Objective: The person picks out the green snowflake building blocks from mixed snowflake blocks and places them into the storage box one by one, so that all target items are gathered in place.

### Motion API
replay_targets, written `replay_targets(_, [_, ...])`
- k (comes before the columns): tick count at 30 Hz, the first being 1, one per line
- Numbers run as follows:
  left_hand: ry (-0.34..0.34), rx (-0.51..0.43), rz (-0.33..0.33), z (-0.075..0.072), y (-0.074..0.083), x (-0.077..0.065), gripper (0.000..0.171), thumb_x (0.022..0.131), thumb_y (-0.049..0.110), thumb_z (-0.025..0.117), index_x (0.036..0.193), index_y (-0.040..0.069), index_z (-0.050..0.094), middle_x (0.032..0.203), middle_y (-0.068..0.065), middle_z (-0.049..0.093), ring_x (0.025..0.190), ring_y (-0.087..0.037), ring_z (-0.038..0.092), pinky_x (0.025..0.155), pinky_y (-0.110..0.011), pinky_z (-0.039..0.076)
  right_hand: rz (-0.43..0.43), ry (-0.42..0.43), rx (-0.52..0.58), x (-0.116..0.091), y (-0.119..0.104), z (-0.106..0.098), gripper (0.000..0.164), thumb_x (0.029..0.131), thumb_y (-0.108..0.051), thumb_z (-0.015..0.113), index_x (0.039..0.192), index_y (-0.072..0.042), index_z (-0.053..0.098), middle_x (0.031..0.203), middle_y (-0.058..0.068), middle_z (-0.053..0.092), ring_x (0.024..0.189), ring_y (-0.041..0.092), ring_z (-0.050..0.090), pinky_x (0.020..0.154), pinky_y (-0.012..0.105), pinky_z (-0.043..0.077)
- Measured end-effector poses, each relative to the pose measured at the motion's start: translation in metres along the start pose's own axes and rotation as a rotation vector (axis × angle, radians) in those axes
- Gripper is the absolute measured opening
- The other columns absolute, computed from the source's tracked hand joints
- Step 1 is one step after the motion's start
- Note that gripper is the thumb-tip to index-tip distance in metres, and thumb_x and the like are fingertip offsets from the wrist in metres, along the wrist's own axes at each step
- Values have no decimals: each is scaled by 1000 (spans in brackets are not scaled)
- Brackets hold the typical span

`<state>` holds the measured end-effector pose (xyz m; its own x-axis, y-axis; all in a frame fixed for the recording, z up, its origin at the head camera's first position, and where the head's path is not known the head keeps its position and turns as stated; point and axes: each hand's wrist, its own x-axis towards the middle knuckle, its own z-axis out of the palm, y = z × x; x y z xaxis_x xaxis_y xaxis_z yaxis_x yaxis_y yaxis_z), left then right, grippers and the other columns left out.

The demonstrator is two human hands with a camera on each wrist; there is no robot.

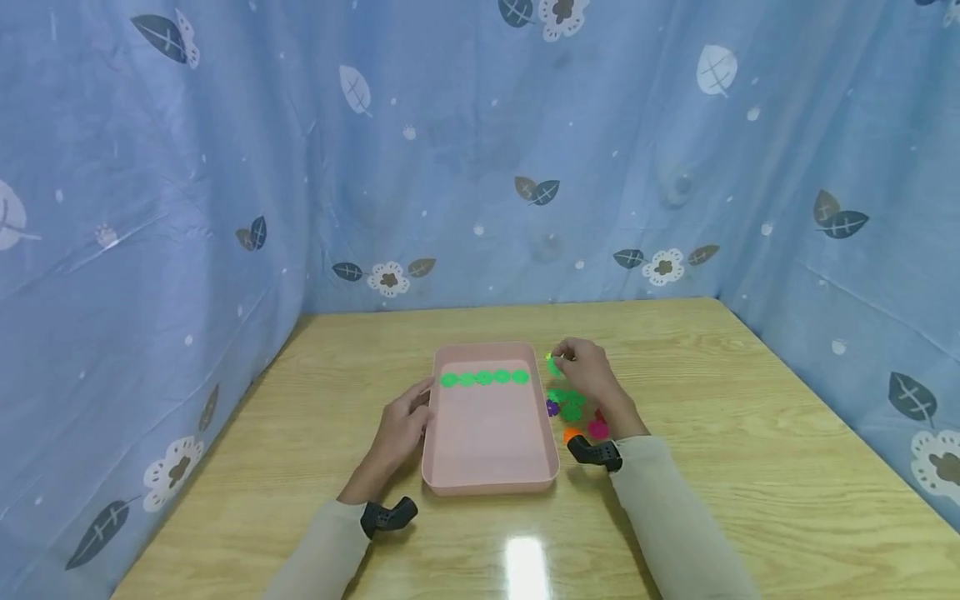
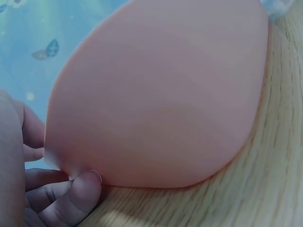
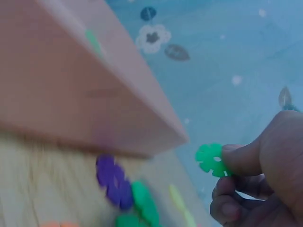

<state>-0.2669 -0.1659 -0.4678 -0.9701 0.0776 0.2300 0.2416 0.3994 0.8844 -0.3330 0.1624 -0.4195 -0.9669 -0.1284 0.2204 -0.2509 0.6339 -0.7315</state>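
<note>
A pink tray point(image 1: 491, 433) lies on the table, with a row of several green flower-shaped plastic discs point(image 1: 484, 377) across its far part. My left hand point(image 1: 399, 427) holds the tray's left side; in the left wrist view its thumb point(image 2: 85, 191) presses the tray's outer wall point(image 2: 161, 104), low down. Beyond the tray's right side, my right hand point(image 1: 592, 371) pinches one green notched disc point(image 3: 211, 159) between thumb and fingers, above the table. Under and beside this hand lie loose discs: green ones point(image 1: 572, 408), a purple one point(image 3: 113, 182), a magenta one point(image 1: 598, 429) and an orange one point(image 1: 572, 435).
A yellow disc point(image 3: 182, 205) stands out near the green ones in the right wrist view. The wooden table point(image 1: 750, 467) reaches back to a blue patterned curtain point(image 1: 480, 167), which also hangs at both sides. Each wrist carries a black strapped camera point(image 1: 388, 517).
</note>
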Motion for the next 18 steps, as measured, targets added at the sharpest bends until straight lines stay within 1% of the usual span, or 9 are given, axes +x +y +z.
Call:
replay_targets(3, [10,-8,-8,-1,-1,-1,57,94,8,45,151,7,48,142,-22,58,104,-31,68,69,-29,57,-16,34,56,1,-16,3,13,101,-10,59,106,-2,68,87,10,62,74,23,54,63,32,45])
replay_targets(6, [21,-11,0,-2,1,-2,57,93,7,46,150,6,49,141,-24,58,109,-32,66,68,-28,56,-33,38,123,5,-30,9,11,101,-8,59,104,-2,68,82,10,62,73,25,58,61,30,46])
replay_targets(8, [24,-9,5,-3,2,-2,58,92,7,46,150,6,49,141,-24,58,111,-33,65,68,-28,56,-40,33,165,8,-38,14,10,100,-8,60,103,-2,68,80,11,62,73,28,60,60,31,49])
replay_targets(9, [23,-9,7,-3,2,-2,59,91,7,46,150,6,48,141,-24,58,111,-33,65,67,-28,56,-40,30,192,9,-42,16,10,100,-7,61,103,-2,69,80,10,63,73,29,61,61,32,51])
replay_targets(11, [19,-10,9,-3,3,-1,59,91,7,46,150,6,48,141,-24,58,110,-33,65,66,-28,56,-33,20,273,12,-49,21,9,99,-6,62,102,-2,69,80,11,63,73,30,62,63,40,55])
replay_targets(14, [16,-15,12,-3,2,0,58,92,7,47,150,6,48,141,-23,58,108,-32,66,66,-29,57,-21,0,403,14,-59,30,10,98,-5,62,104,0,69,82,11,63,73,29,62,74,52,58])
replay_targets(16, [15,-15,7,-2,2,0,58,92,7,47,150,6,48,141,-22,58,109,-32,65,68,-29,56,-6,-15,473,14,-66,36,11,98,-4,62,105,0,69,84,11,62,73,29,62,78,56,57])
replay_targets(18, [12,-12,0,-1,1,-1,58,92,8,47,151,7,48,142,-22,58,112,-32,64,70,-28,55,9,-28,515,14,-71,44,12,97,-3,62,105,1,69,85,12,62,74,32,63,79,55,58])
